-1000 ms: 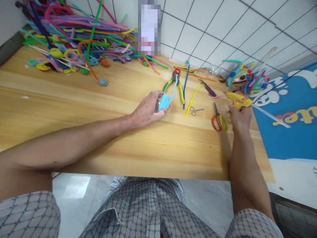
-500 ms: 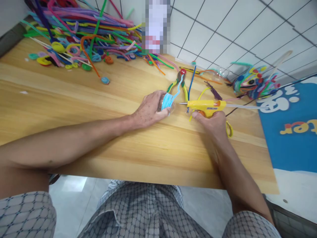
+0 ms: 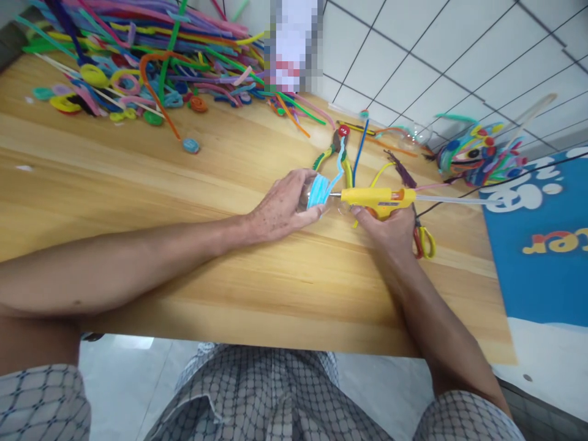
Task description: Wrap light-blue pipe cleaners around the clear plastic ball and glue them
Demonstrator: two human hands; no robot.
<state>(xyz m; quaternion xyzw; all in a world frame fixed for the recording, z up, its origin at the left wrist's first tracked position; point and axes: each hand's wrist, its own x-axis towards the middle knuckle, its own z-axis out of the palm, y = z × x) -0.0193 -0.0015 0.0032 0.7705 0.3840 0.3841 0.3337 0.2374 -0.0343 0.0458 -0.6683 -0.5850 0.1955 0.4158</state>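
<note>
My left hand is closed around a clear rounded plastic piece wrapped in light blue pipe cleaner. A loose end of that pipe cleaner runs up toward the pliers, which have yellow-green handles and lie on the table behind. My right hand grips a yellow hot glue gun, with a glue stick sticking out of its back. The gun's metal nozzle is at the right side of the blue wrapping; whether it touches cannot be told. Yellow-handled scissors lie partly hidden beside my right wrist.
A heap of coloured pipe cleaners covers the back left of the wooden table. A colourful wrapped fish-like figure stands at the back right, near a clear ball. The black cord runs to the right.
The glue gun's nozzle has come left to the blue wrapping, closing the gap between them. My left hand and the wrapped piece have shifted slightly right. The view has moved a little.
</note>
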